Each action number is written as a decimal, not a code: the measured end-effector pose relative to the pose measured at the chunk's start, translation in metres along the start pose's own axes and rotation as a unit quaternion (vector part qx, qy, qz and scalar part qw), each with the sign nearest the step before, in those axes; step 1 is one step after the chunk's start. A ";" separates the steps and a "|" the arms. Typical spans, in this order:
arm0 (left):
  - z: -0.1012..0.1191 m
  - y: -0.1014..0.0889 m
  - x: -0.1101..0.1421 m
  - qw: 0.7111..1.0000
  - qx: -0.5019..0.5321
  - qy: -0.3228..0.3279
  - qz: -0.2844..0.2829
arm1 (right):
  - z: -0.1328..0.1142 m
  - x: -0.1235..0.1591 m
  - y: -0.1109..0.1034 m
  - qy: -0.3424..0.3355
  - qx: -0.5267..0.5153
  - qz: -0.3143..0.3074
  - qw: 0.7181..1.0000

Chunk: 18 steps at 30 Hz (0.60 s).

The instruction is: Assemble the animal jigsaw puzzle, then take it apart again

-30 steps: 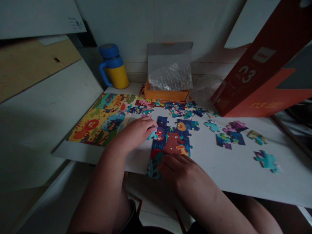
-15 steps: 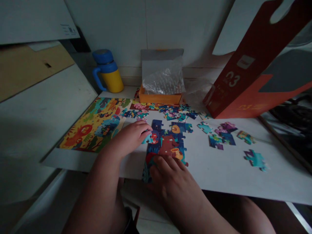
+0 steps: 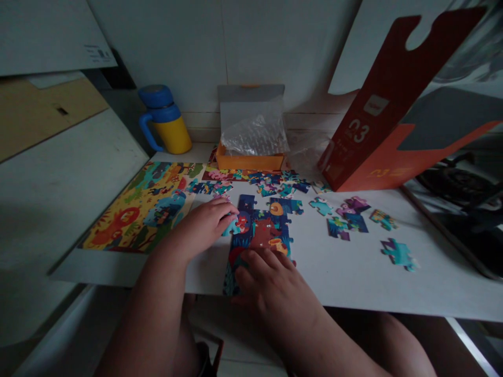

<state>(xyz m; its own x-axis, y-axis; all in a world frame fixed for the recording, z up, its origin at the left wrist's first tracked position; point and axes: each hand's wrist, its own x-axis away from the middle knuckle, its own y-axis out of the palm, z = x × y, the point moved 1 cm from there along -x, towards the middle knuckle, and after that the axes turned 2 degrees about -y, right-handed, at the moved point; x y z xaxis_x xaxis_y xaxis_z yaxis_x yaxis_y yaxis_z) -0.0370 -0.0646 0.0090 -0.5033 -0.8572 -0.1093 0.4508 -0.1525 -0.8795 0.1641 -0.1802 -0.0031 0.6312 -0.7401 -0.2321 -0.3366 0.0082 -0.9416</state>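
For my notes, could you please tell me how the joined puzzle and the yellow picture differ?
The joined puzzle is mostly dark blue, whereas the yellow picture is mainly yellow. The puzzle's right edge has protruding tabs, while the picture's left edge is straight. The right hand rests on the puzzle; neither hand appears to touch the picture. Both lie on the white table and show cartoon animals.

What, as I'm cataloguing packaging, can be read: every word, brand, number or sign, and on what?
"03", pale, on the dark red side of the tall red-and-orange cardboard box.
Apparently "03", yellow, on its orange face; fainter print beside it unreadable.
Its white rectangular label and small print: too small.
Dark print on the flat white panel: too blurred.
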 end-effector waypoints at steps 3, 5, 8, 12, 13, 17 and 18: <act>0.000 0.001 0.000 1.000 -0.006 -0.002 0.004 | 0.001 0.000 0.002 0.000 -0.003 0.003 1.000; 0.000 0.002 0.001 1.000 -0.010 -0.005 0.005 | 0.001 0.000 0.002 -0.003 -0.005 0.002 1.000; -0.001 0.004 0.002 1.000 -0.020 -0.008 0.009 | 0.003 -0.001 -0.004 -0.007 -0.012 -0.010 1.000; -0.002 0.006 0.002 0.999 -0.029 -0.001 0.015 | 0.025 -0.014 -0.028 -0.008 -0.033 -0.054 0.998; -0.002 0.006 0.001 0.999 -0.028 0.004 0.016 | 0.036 -0.021 -0.035 0.004 -0.026 -0.061 0.998; 0.005 0.001 0.002 0.999 -0.027 0.020 0.026 | 0.097 -0.058 -0.050 0.051 0.062 -0.062 0.995; 0.009 0.000 0.004 0.999 -0.025 0.028 0.024 | 0.114 -0.067 -0.050 0.061 0.073 -0.057 0.994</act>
<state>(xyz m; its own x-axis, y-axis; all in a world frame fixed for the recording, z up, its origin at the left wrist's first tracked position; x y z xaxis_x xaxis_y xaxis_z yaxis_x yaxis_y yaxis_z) -0.0325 -0.0729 0.0132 -0.5230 -0.8341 -0.1755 0.4389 -0.0870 -0.8943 0.2181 -0.0547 0.0314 0.5677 -0.8174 -0.0982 -0.1562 0.0102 -0.9877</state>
